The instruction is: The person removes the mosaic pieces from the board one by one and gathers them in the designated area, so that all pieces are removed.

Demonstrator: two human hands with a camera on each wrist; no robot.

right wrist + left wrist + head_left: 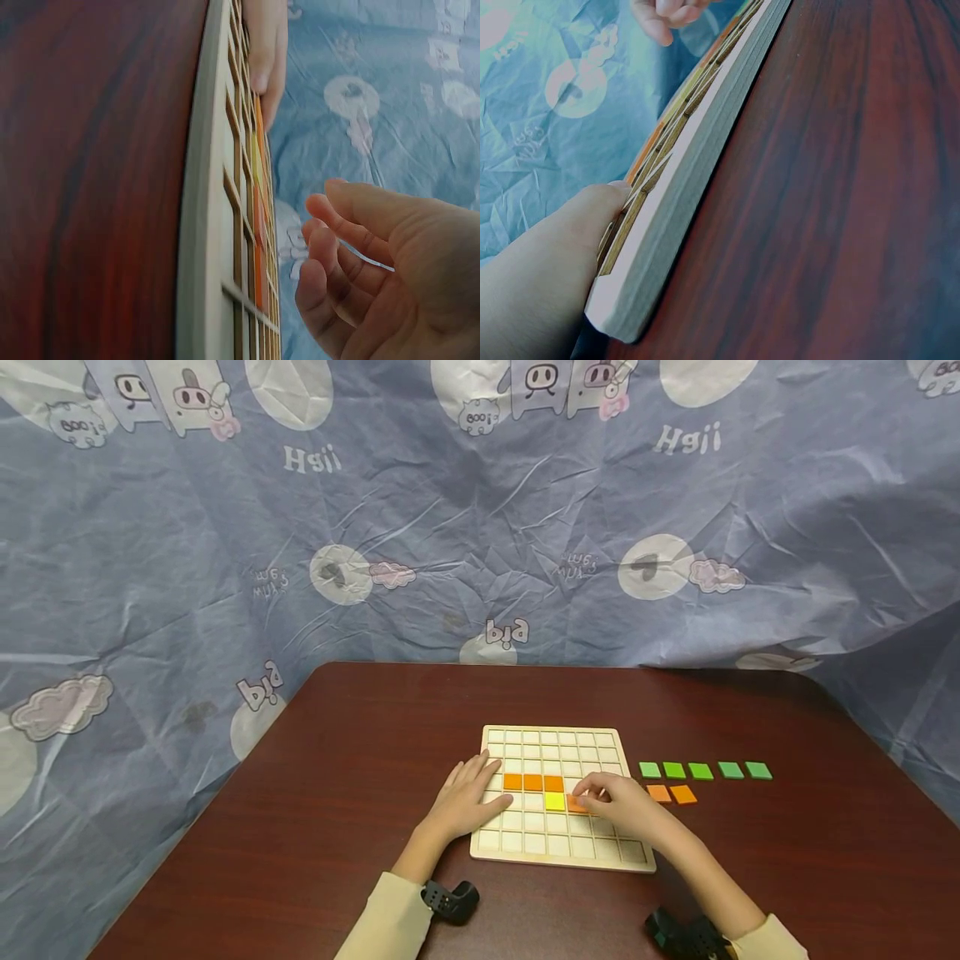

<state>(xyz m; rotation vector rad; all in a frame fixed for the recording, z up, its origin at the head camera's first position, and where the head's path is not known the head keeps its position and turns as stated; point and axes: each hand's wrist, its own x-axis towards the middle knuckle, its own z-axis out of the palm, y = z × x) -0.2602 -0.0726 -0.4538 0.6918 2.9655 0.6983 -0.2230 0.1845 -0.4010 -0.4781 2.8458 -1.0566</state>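
A pale wooden grid board point(495, 852) lies on the table. My left hand point(465, 802) rests on its left side, fingers extended, the thumb over the cells. Three orange tiles point(533, 782) fill neighbouring cells in one row. Below the rightmost of them sits a yellow tile point(554, 802). To the right of the yellow one is another orange tile point(576, 804), partly hidden by my right hand point(622, 803). In the right wrist view that hand hovers apart from the board, fingers loosely bent, nothing visible between them.
Several green tiles point(674, 770) form a row on the dark wooden table point(375, 735) right of the board. Two loose orange tiles point(683, 794) lie nearer, close to my right wrist. A blue printed cloth point(450, 510) hangs behind the table.
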